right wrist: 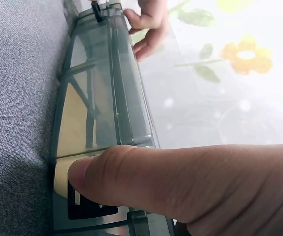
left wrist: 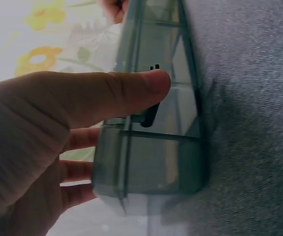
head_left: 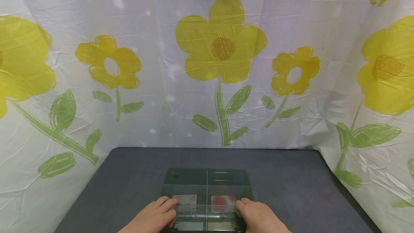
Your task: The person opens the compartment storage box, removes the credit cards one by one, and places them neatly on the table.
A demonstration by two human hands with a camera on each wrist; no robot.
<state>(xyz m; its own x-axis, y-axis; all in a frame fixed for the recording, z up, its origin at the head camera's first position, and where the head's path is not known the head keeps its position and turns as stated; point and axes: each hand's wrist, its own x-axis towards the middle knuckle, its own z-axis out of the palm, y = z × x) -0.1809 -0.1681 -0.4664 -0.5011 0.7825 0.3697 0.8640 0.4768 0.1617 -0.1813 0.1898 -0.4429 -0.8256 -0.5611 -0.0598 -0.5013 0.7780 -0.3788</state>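
A see-through dark green plastic case [head_left: 230, 176] with divided compartments lies on the table, its lid down. My left hand [head_left: 152, 215] grips its front left edge, fingers over the lid and thumb on the front beside a black latch [left wrist: 150, 117]. At the front right, my right hand [head_left: 260, 216] holds the same edge, with the thumb against another black latch [right wrist: 93, 212]. Between the hands sits the case's handle [head_left: 207, 217]. Through the lid show a pale card [head_left: 187, 200] and a red-patterned card [head_left: 223, 201].
The dark grey tabletop [head_left: 291, 179] stretches around the case on both sides and behind it. A white curtain [head_left: 155, 118] printed with yellow flowers hangs along the table's back and sides.
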